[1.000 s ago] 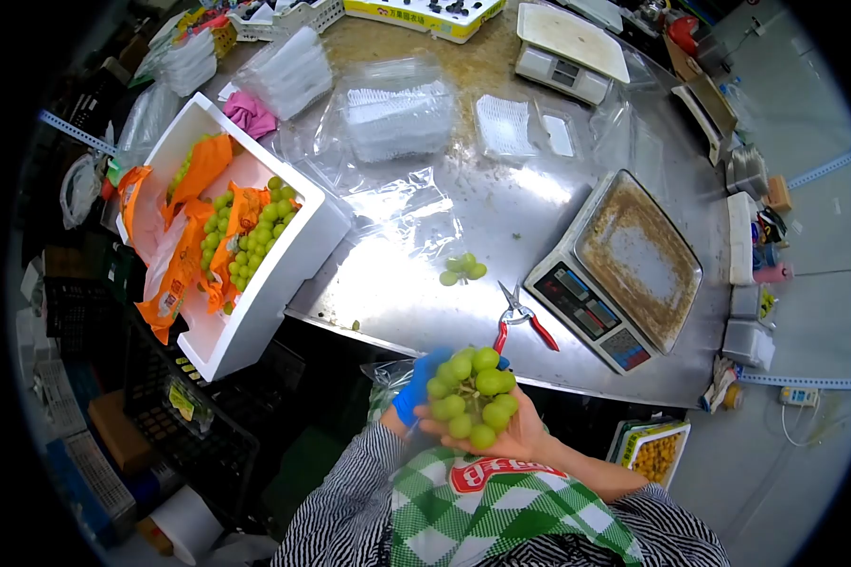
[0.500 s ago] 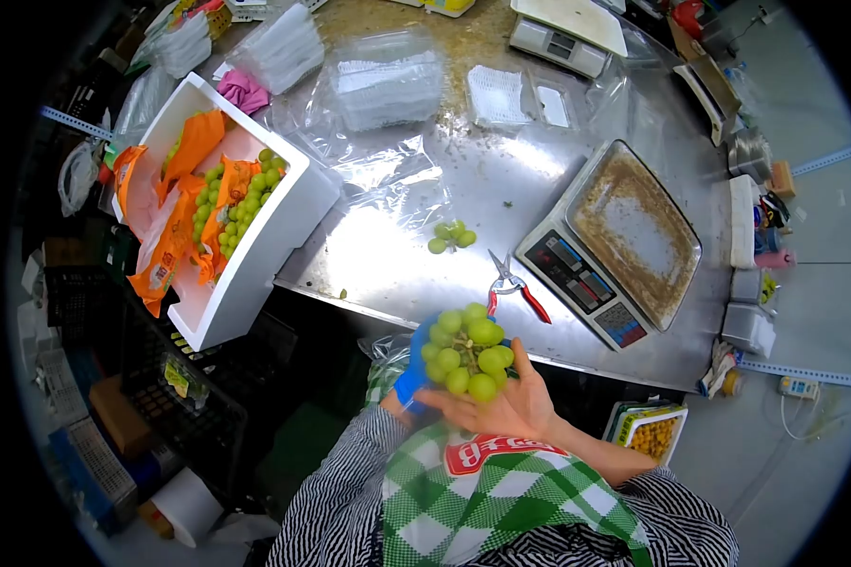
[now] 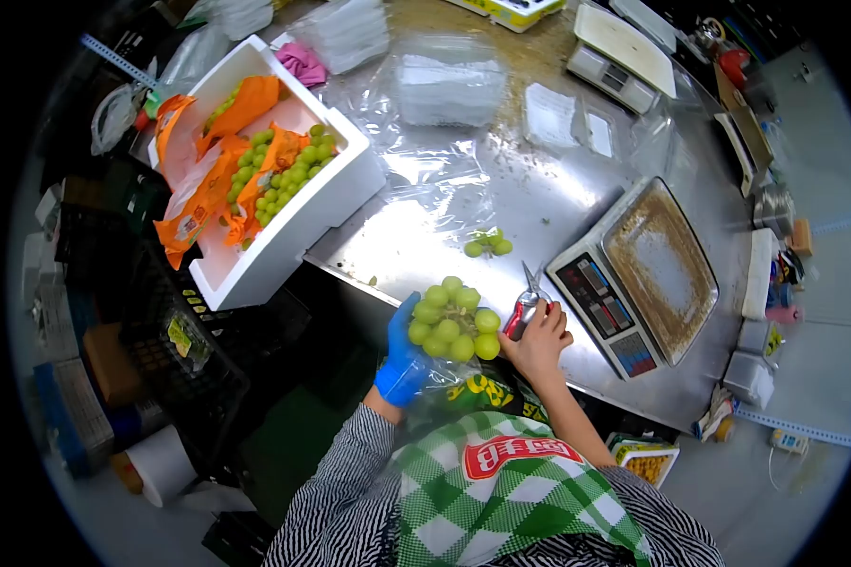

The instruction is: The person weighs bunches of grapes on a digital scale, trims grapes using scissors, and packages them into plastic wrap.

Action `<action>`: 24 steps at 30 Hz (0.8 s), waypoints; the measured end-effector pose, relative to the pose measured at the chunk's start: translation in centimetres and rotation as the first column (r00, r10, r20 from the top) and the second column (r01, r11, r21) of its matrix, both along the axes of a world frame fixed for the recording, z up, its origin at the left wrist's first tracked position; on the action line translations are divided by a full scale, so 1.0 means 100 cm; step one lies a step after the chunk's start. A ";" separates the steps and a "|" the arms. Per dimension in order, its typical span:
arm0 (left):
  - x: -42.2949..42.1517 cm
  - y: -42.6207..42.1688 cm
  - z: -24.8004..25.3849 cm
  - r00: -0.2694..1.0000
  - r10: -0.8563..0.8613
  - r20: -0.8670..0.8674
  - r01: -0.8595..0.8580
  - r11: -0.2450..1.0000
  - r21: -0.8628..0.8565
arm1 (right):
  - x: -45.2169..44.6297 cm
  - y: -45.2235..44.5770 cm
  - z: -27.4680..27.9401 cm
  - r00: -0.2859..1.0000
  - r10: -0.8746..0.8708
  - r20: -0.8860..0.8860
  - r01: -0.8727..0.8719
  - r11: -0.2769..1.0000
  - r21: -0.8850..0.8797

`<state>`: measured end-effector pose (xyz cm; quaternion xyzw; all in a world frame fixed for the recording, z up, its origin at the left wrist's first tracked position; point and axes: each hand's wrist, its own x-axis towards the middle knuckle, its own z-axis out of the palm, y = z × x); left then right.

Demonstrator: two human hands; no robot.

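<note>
My left hand (image 3: 403, 357), in a blue glove, holds a bunch of green grapes (image 3: 452, 321) just in front of the table edge. Its fingers lie along the left side of the bunch. My bare right hand (image 3: 537, 342) is closed over the red handles of the pruning shears (image 3: 528, 300), which lie on the metal table with the blades pointing away from me. A small cluster of grapes (image 3: 488, 244) lies on the table beyond the bunch, left of the shears' tips.
A white foam box (image 3: 350, 180) with grapes in orange wrappers stands at the left. The digital scale (image 3: 586, 293) sits right of the shears. Stacked clear plastic trays (image 3: 449, 85) and a second scale (image 3: 624, 57) are at the back. Clear film (image 3: 435, 180) covers part of the table.
My right hand has left the grapes and taken hold of the shears' handles. The bunch stays in my left hand. The camera view has shifted.
</note>
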<state>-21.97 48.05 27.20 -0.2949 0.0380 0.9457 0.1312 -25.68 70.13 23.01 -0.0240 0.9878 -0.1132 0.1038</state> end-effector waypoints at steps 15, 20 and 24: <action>-0.005 -0.051 0.021 0.993 -0.078 -0.091 0.076 0.997 -0.034 | -0.057 -0.016 0.150 0.792 0.580 -0.192 -0.610 0.767 -0.200; -0.013 -0.059 0.022 0.987 -0.141 -0.074 0.132 0.985 -0.114 | -0.089 -0.077 0.224 0.431 0.891 -0.141 -0.872 0.452 0.189; -0.020 -0.070 0.026 0.975 -0.189 -0.120 0.180 0.980 -0.079 | -0.100 -0.105 0.249 0.270 0.962 -0.030 -0.910 0.266 0.318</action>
